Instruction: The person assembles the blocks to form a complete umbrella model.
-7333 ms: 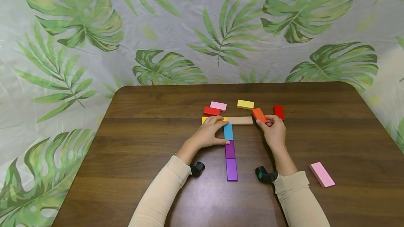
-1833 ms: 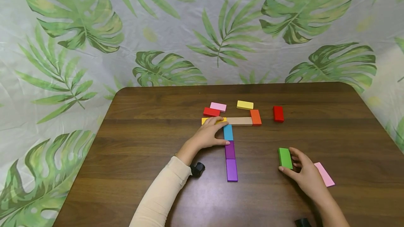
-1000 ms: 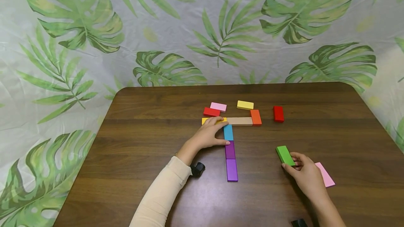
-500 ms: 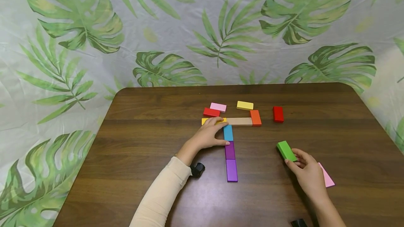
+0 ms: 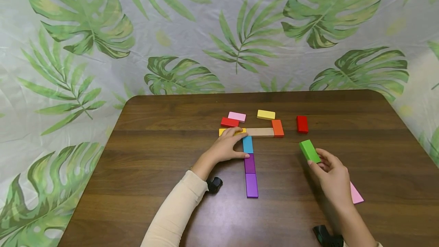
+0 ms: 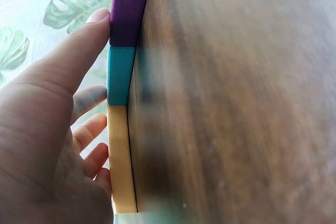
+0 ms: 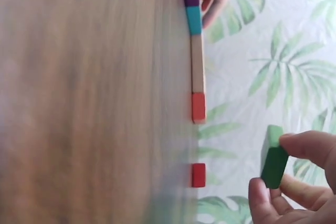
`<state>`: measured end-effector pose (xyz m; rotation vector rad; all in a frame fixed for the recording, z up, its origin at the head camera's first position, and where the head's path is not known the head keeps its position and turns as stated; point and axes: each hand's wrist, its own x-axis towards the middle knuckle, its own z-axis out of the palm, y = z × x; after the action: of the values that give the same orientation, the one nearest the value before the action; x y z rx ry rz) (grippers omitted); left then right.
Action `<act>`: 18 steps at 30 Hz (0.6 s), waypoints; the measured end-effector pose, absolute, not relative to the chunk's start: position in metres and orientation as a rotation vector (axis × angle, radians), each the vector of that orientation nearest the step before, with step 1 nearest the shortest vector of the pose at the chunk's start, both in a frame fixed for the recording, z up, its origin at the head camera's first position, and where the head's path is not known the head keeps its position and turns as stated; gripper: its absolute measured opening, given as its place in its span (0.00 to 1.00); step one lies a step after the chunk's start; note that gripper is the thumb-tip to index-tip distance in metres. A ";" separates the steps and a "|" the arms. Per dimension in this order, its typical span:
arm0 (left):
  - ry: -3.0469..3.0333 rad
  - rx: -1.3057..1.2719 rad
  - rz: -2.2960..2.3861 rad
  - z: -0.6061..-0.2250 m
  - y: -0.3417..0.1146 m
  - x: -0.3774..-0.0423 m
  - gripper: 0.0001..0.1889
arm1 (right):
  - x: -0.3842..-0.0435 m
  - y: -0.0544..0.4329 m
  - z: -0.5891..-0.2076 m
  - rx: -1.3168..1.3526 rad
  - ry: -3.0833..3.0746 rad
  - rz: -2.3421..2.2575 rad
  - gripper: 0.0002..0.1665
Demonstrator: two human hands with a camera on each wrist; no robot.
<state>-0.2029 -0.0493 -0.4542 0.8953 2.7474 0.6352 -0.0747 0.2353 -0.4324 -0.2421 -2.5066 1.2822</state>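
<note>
My right hand [image 5: 332, 178] pinches a green block [image 5: 310, 151] between thumb and fingers, raised above the table on the right. The right wrist view shows this green block [image 7: 274, 157] well apart from the tabletop. My left hand [image 5: 224, 144] rests on the laid-out blocks, thumb on the dark purple block [image 5: 250, 164] and fingertips at the yellow block [image 5: 243, 129]. Between them lies a blue block [image 5: 248, 145]. A lighter purple block [image 5: 252, 186] continues the column toward me. A tan block [image 5: 260, 132] extends right from the yellow one, ending at an upright-lying orange block [image 5: 278, 128].
Behind the row lie a red block [image 5: 229, 122], a pink block [image 5: 237, 116] and a pale yellow block [image 5: 266, 114]. Another red block [image 5: 302, 124] lies farther right. A second pink block [image 5: 356, 194] is partly hidden by my right hand. The wooden table [image 5: 154, 163] meets a leaf-patterned cloth.
My right hand placed the orange block at the tan block's right end and let go. It then took the green block and lifted it up and away from me. The left hand stayed put.
</note>
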 end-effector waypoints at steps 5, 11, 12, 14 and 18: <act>2.748 0.904 0.642 -0.454 -0.050 -0.203 0.40 | -0.082 0.232 -0.425 -0.248 -2.478 1.287 0.24; 2.744 0.898 0.644 -0.454 -0.050 -0.202 0.40 | -0.094 0.228 -0.419 -0.251 -2.450 1.266 0.24; 2.744 0.898 0.645 -0.453 -0.050 -0.202 0.40 | -0.097 0.227 -0.419 -0.248 -2.438 1.266 0.24; 2.744 0.901 0.649 -0.453 -0.050 -0.202 0.40 | -0.102 0.226 -0.418 -0.242 -2.414 1.272 0.24; 2.743 0.904 0.655 -0.453 -0.050 -0.203 0.40 | -0.115 0.223 -0.417 -0.216 -2.362 1.269 0.24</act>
<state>-0.2026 -0.0499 -0.4528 0.9044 2.7430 0.6551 -0.1153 0.2226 -0.4172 -0.2163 -2.3616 1.2688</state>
